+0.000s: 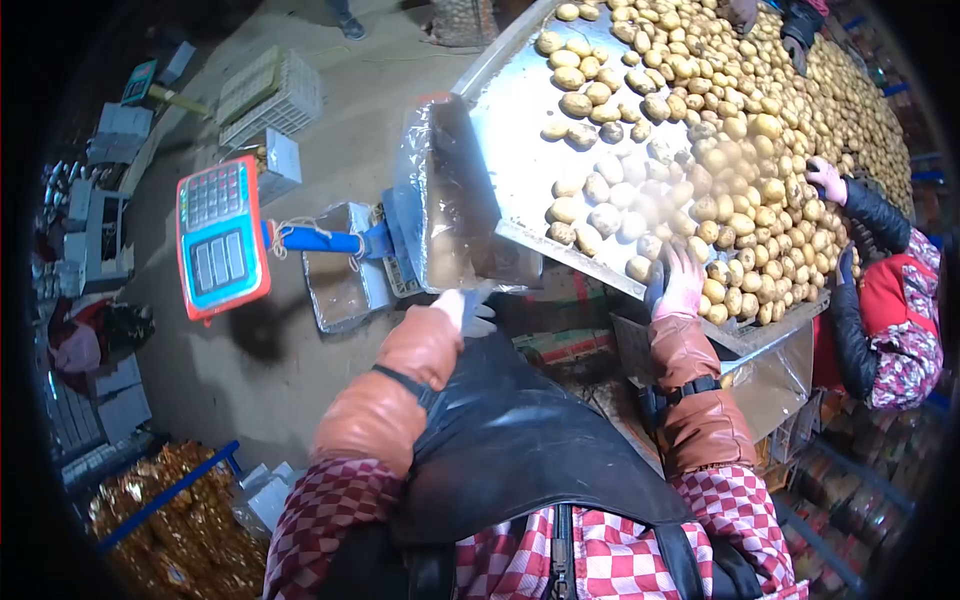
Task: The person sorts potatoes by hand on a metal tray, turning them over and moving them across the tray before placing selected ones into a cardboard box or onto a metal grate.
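Potatoes (742, 222), far too many to count, cover most of one metal counter (520, 130), with a bare stretch at its left side. Beside its lower left corner stands one plastic-lined box (455, 200); a second lined box (340, 285) sits lower, near one digital scale display (218, 238) on a blue pole (318, 240). The floor around is grey; one white crate (285, 100) stands on it, and golden-brown material is piled at lower left. One co-worker (890, 320) reaches in from the right, another from the top. The right hand (680, 280) has its fingers extended and apart, touching potatoes at the near edge. The left hand (468, 306) is at the first box's lower rim; its grip cannot be told.
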A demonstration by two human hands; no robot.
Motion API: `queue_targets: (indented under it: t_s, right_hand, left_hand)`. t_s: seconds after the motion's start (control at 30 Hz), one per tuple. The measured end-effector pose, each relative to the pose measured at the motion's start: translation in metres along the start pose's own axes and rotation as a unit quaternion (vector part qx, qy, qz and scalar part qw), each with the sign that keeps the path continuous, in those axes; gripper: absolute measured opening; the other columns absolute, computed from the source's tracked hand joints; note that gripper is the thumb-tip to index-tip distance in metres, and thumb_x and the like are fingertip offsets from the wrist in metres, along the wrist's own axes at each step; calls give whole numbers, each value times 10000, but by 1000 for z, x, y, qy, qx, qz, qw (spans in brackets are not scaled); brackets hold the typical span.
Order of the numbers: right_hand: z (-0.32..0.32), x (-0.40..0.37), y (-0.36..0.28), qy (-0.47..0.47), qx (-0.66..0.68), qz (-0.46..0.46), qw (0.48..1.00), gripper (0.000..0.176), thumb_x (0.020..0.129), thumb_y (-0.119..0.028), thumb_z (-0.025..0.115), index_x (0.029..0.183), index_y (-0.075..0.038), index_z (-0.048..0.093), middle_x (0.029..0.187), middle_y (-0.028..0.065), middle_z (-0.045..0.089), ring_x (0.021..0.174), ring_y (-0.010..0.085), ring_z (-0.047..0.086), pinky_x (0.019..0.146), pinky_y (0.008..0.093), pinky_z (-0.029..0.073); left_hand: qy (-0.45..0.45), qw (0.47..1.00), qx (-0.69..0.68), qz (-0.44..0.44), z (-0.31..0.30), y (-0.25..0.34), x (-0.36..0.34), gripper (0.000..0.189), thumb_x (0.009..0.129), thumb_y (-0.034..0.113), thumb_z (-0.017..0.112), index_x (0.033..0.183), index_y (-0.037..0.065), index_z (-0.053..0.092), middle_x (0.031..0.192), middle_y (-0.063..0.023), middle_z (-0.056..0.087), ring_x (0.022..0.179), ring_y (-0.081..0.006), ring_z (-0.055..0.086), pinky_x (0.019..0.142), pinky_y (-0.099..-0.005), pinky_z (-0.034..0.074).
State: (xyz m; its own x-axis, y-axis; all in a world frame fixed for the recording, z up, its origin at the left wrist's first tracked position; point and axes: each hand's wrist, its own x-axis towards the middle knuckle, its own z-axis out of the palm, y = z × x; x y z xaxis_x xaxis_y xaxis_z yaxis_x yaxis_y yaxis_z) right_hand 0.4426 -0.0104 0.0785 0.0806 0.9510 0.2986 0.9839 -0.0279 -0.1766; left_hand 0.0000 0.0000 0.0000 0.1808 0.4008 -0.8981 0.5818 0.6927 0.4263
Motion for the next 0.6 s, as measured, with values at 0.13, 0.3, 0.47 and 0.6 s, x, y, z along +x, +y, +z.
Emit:
queue_targets:
  t_s: [0.13, 0.3, 0.47, 0.6]
  right_hand:
    - [-13, -12, -7, -25, -2, -4, 1000, 439, 873, -194, 634, 1289, -60, 595, 1284, 167, 609, 1238, 364, 528, 1083, 509, 371]
    - [-9, 4, -7, -38, 11, 5, 999, 434, 874, -180, 626, 1292, -68, 593, 1277, 155, 613, 1227, 356, 537, 1075, 510, 375]
    - [-11, 1, -6, -53, 9, 26, 998, 443, 864, -166, 639, 1298, -91, 590, 1289, 145, 608, 1234, 353, 534, 1080, 514, 370]
    - [-16, 3, -11, -28, 32, 17, 999, 462, 857, -149, 656, 1311, -99, 583, 1299, 142, 598, 1236, 343, 533, 1075, 503, 374]
  left_hand:
    - [360, 929, -39, 80, -37, 19, -55, 488, 931, 302, 665, 1366, 107, 560, 1212, -211, 660, 1092, -306, 645, 953, -381, 503]
    - [306, 927, 212, -43, -79, 44, -11, 662, 946, 360, 608, 1519, 161, 346, 1301, -229, 620, 1179, -381, 619, 1010, -432, 483]
    - [227, 926, 297, -42, -113, 7, 86, 348, 937, 231, 518, 1229, 106, 660, 1197, -195, 681, 1145, -389, 634, 960, -460, 510]
    - [315, 926, 199, -53, -80, 16, 63, 347, 939, 207, 529, 1242, 95, 654, 1192, -221, 673, 1122, -411, 632, 924, -460, 513]
